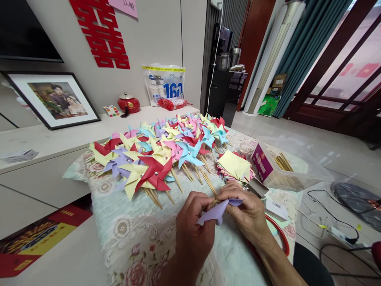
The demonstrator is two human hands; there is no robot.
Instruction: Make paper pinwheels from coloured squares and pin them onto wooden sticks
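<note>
A folded purple paper pinwheel (214, 213) is between my two hands, above the near part of the table. My left hand (195, 224) pinches its left side with thumb and finger. My right hand (245, 206) has its fingers closed on the right side. Thin wooden sticks (209, 182) show just beyond my fingers; whether one is attached to the purple paper is hidden. Beyond lies a heap of pinwheels on sticks, in red, yellow, blue, pink and purple, with a red pinwheel (156, 173) nearest. A stack of coloured paper squares (234, 165) sits past my right hand.
A clear plastic box (309, 174) with wooden sticks stands at the right. Near my right wrist are a small open box (256, 187), a white box (276, 209) and a red ring-shaped thing (282, 236). A white cabinet (53, 145) borders the table's left and back.
</note>
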